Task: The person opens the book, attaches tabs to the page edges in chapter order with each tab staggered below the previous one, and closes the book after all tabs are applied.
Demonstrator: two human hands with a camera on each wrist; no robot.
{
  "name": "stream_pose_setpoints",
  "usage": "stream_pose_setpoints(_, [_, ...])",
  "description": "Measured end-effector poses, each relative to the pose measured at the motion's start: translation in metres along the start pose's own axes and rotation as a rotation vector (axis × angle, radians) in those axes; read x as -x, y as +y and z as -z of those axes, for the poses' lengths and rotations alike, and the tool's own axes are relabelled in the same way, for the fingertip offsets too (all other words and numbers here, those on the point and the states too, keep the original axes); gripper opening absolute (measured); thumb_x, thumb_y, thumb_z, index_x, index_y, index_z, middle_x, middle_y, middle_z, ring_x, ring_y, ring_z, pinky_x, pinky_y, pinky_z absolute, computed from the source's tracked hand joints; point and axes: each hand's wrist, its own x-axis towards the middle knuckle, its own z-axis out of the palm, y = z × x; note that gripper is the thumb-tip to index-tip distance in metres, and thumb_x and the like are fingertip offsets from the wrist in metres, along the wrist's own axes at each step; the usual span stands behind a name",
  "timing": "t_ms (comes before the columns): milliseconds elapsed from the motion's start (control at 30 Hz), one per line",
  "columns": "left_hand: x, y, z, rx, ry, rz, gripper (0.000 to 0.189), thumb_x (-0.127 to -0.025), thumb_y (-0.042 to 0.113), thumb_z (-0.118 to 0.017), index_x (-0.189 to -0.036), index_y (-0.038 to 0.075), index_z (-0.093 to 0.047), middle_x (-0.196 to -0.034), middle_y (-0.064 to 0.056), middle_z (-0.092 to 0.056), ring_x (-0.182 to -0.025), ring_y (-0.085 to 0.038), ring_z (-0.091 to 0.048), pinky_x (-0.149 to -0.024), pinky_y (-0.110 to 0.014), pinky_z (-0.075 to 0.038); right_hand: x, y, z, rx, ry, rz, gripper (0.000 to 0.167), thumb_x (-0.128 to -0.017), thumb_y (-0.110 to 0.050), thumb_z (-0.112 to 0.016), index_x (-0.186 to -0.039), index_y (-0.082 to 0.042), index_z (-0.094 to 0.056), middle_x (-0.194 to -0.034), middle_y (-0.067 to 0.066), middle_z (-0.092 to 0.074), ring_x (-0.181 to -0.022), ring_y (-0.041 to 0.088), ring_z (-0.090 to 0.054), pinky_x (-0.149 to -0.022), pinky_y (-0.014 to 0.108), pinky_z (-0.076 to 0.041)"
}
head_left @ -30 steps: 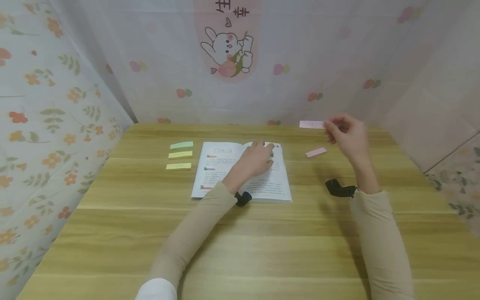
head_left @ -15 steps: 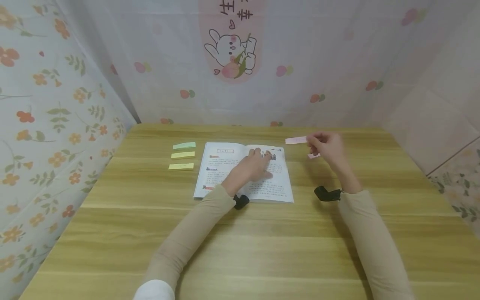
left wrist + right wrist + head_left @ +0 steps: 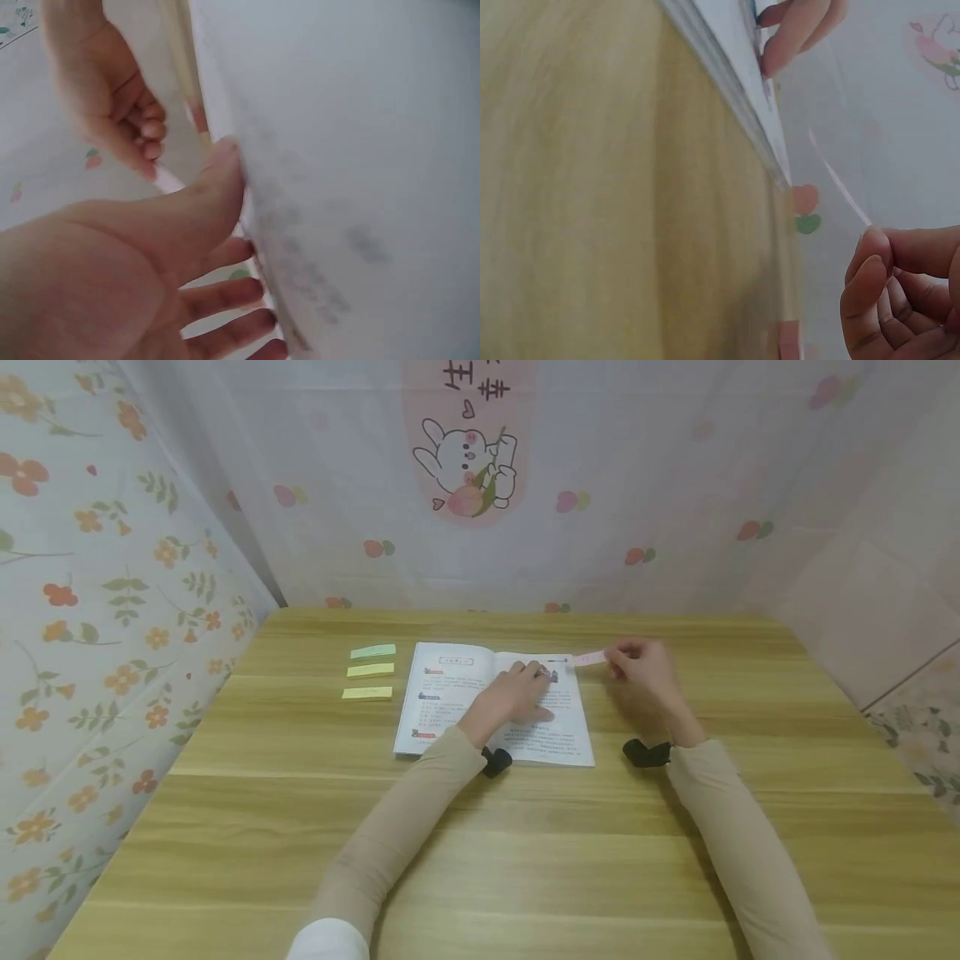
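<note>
Right hand (image 3: pixel 643 668) has one end of a thin pink paper strip (image 3: pixel 588 658) pinched between thumb and fingers, free end at the open book's (image 3: pixel 555 743) top right corner — can't tell if they touch. Left hand (image 3: pixel 516 693) rests on the right page, fingers spread, gripping nothing. I'd press that page flat and pinch lightly — the strip looks flimsy. Smooth pale pages, wood-grain table (image 3: pixel 495 860), narrow green strip (image 3: pixel 372 652) off left.
</note>
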Motion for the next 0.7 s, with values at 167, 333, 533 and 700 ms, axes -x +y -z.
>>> stream_pose_setpoints(167, [0.0,0.003,0.004,0.006,-0.044,0.026,0.07,-0.099,0.046,-0.059,-0.156,0.011,-0.037,-0.163,-0.01,-0.026,-0.145,-0.029,-0.03,-0.116,-0.042,-0.034,-0.003,0.007,-0.008,0.013,-0.008,-0.021,0.03,-0.102,-0.019,-0.06,-0.109,0.01,-0.068,-0.085,0.013,-0.067,-0.071,0.016,-0.06,-0.062,0.021,-0.051])
stream_pose_setpoints(333, [-0.002,0.013,0.008,-0.012,-0.055,0.065,0.072,-0.099,0.048,-0.06,-0.158,0.016,-0.035,-0.161,-0.008,-0.03,-0.144,-0.027,-0.031,-0.115,-0.04,-0.034,-0.003,0.007,-0.009,-0.007,-0.013,-0.048,0.03,-0.102,-0.016,-0.06,-0.113,0.011,-0.065,-0.09,0.019,-0.067,-0.072,0.017,-0.062,-0.064,0.022,-0.053])
stream_pose_setpoints(533, [-0.008,0.022,0.009,-0.004,-0.043,0.131,0.071,-0.1,0.05,-0.056,-0.161,0.023,-0.029,-0.163,-0.009,-0.026,-0.146,-0.029,-0.027,-0.115,-0.044,-0.031,-0.003,0.006,-0.01,0.038,-0.017,-0.057,0.031,-0.103,-0.019,-0.059,-0.112,0.009,-0.067,-0.092,0.021,-0.068,-0.075,0.022,-0.063,-0.065,0.024,-0.051])
stream_pose_setpoints(700, [-0.013,0.024,0.007,-0.016,-0.037,0.154,0.072,-0.1,0.051,-0.055,-0.161,0.027,-0.027,-0.164,-0.009,-0.023,-0.144,-0.028,-0.027,-0.113,-0.043,-0.031,-0.004,0.007,-0.011,0.027,-0.035,-0.069,0.028,-0.103,-0.017,-0.058,-0.113,0.008,-0.066,-0.094,0.021,-0.067,-0.078,0.024,-0.063,-0.066,0.026,-0.054])
